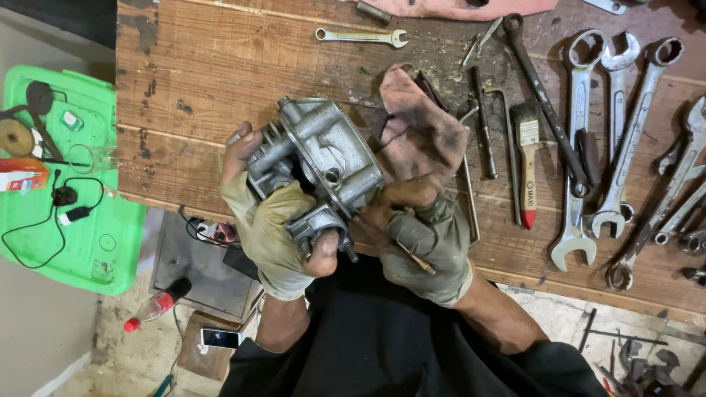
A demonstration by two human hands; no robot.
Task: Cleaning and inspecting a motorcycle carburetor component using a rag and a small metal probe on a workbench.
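The wooden table is big and scratched. Over its front edge, the person holds a grey metal engine part with bumps, tubes and round holes. The left hand, in a dirty glove, wraps tight around it. The right hand pinches a thin brass pin and touches the part. A dirty pink rag lies just behind.
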